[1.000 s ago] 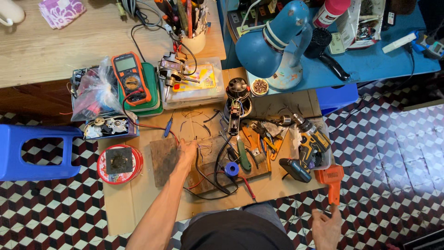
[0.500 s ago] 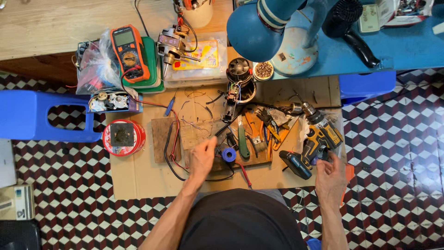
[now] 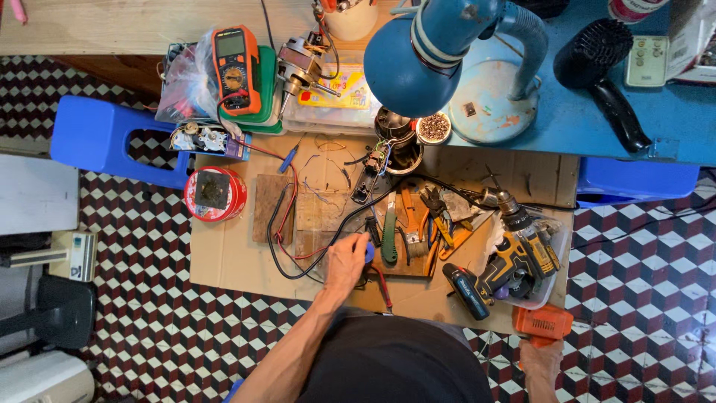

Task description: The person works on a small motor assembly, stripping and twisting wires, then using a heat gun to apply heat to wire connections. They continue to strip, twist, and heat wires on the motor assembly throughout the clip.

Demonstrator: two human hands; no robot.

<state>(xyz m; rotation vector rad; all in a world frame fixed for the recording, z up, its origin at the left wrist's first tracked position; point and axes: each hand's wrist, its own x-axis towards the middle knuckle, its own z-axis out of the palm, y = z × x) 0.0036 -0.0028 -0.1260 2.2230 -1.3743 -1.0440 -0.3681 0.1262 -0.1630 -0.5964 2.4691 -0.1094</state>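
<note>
My left hand (image 3: 345, 263) lies palm down on the cardboard sheet (image 3: 231, 257), among black and red wires (image 3: 287, 224). Its thumb and forefinger close on a small blue tape roll (image 3: 370, 252), with a green-handled tool (image 3: 389, 237) just to the right. My right hand (image 3: 541, 362) is at the bottom edge of the view. Its fingers meet the lower end of an orange tool (image 3: 542, 322); whether they grip it is not visible. Yellow and black cordless drills (image 3: 514, 261) lie in a tray just above that tool.
A red round tin (image 3: 215, 194), a wooden block (image 3: 270, 207) and pliers (image 3: 440, 216) lie on the cardboard. An orange multimeter (image 3: 236, 67), a blue desk lamp (image 3: 425, 60), a small motor (image 3: 302, 63) and a black hair dryer (image 3: 600, 67) sit at the back. A blue stool (image 3: 97, 134) stands to the left.
My right hand has drawn back from the drills down to the orange tool. My left hand has slid right onto the blue tape roll. The view has shifted.
</note>
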